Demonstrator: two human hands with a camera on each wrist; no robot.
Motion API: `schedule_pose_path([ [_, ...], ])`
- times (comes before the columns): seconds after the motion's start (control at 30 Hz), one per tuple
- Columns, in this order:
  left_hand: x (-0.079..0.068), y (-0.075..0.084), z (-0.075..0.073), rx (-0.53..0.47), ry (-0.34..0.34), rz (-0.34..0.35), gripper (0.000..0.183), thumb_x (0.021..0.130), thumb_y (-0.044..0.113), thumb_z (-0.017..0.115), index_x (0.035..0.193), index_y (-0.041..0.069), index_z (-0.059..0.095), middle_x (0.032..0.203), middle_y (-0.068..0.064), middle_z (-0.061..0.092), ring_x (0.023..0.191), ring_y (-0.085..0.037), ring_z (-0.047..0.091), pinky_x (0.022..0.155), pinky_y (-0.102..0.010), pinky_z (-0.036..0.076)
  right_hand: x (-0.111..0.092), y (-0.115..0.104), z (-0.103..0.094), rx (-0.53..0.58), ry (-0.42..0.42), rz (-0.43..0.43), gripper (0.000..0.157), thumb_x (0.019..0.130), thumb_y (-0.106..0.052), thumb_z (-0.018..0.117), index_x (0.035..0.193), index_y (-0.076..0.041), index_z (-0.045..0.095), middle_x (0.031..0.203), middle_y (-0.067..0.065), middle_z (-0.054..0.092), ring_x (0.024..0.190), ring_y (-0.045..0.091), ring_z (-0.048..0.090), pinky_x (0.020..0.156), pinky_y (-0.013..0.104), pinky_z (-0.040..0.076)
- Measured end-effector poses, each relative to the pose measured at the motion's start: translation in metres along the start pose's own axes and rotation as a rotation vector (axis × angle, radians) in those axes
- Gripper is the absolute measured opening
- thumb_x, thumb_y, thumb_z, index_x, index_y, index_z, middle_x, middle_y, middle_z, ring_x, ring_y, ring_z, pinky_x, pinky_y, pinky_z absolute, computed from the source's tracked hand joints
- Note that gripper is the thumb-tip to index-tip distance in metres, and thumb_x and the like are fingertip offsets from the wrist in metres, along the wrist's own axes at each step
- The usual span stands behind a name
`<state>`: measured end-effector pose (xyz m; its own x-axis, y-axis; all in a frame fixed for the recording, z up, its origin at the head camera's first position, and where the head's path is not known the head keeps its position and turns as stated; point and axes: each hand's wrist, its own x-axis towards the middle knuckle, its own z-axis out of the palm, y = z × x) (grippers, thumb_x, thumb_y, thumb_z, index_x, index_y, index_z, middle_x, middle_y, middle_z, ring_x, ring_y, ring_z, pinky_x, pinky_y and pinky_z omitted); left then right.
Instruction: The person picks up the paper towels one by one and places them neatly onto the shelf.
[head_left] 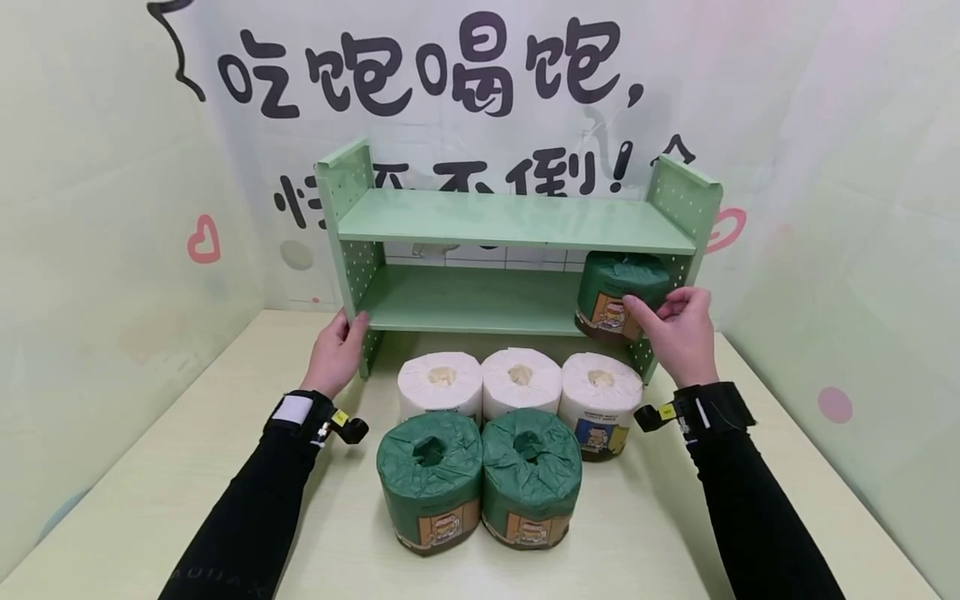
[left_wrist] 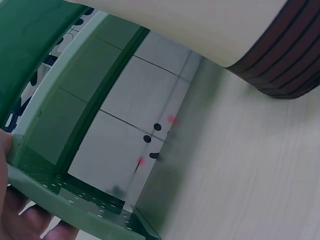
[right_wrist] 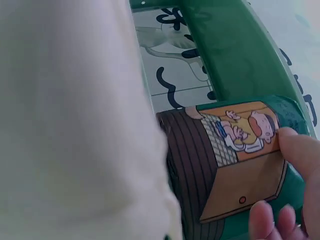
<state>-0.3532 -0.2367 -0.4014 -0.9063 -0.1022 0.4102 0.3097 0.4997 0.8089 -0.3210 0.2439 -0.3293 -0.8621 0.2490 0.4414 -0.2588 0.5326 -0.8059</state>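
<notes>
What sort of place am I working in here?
Probably a staged tabletop booth rather than a real shop: a printed backdrop encloses three sides of a pale table, which holds a green two-tier rack and wrapped rolls.

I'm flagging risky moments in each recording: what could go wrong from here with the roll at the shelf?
The upper green roll seems to jut past the front edge of the lower shelf; it might tip out if the right grip leaves it. Dropping, it could knock the right-hand white roll below. Pushing it in might skew the rack, which the left grip holds only at its left end.
</notes>
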Motion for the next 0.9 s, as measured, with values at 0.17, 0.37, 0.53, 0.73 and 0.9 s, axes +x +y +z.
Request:
schedule_pose_path([
  [0.17, 0.001, -0.001, 0.000, 0.003, 0.001, 0.010, 0.046, 0.107, 0.047, 0.039, 0.110, 0.004, 0.054, 0.072, -0.007, 0.039, 0.065, -0.024, 0.041, 0.054, -0.034, 0.035, 0.001, 0.003, 0.001, -0.001, -0.011, -0.078, 0.051, 0.089, -0.051, 0.071, 0.098, -0.006, 0.052, 0.084, 0.010, 0.058, 0.071, 0.023, 0.061, 0.053, 0.021, 0.049],
  [0.37, -0.006, 0.013, -0.003, -0.003, -0.012, 0.032, 0.041, 0.110, 0.039, 0.038, 0.112, 0.001, 0.054, 0.074, -0.009, 0.038, 0.065, -0.023, 0.039, 0.055, -0.033, 0.034, 0.002, 0.003, 0.002, 0.081, -0.066, -0.086, 0.043, 0.092, -0.045, 0.069, 0.101, -0.005, 0.055, 0.089, 0.014, 0.063, 0.071, 0.024, 0.067, 0.055, 0.023, 0.056],
  [0.53, -0.007, 0.013, -0.003, -0.005, -0.015, 0.026, 0.041, 0.109, 0.040, 0.038, 0.115, 0.002, 0.054, 0.074, -0.010, 0.039, 0.066, -0.024, 0.040, 0.054, -0.033, 0.035, 0.003, 0.005, 0.002, 0.104, -0.082, -0.093, 0.038, 0.095, -0.039, 0.068, 0.107, -0.005, 0.057, 0.094, 0.014, 0.065, 0.076, 0.022, 0.068, 0.062, 0.023, 0.058],
  [0.73, -0.003, 0.004, -0.001, 0.000, -0.016, 0.010, 0.045, 0.107, 0.048, 0.038, 0.114, 0.006, 0.054, 0.074, -0.009, 0.039, 0.066, -0.024, 0.041, 0.055, -0.034, 0.036, 0.005, 0.008, 0.003, 0.115, -0.122, -0.113, 0.034, 0.099, -0.029, 0.066, 0.119, -0.003, 0.061, 0.103, 0.014, 0.065, 0.087, 0.022, 0.066, 0.070, 0.025, 0.058],
  [0.9, -0.002, 0.003, -0.001, 0.004, -0.019, 0.009, 0.047, 0.107, 0.049, 0.037, 0.113, 0.005, 0.053, 0.075, -0.010, 0.039, 0.067, -0.024, 0.041, 0.056, -0.035, 0.036, 0.005, 0.011, 0.005, 0.091, -0.145, -0.121, 0.037, 0.101, -0.028, 0.062, 0.129, -0.004, 0.059, 0.112, 0.014, 0.063, 0.091, 0.023, 0.065, 0.073, 0.022, 0.056],
])
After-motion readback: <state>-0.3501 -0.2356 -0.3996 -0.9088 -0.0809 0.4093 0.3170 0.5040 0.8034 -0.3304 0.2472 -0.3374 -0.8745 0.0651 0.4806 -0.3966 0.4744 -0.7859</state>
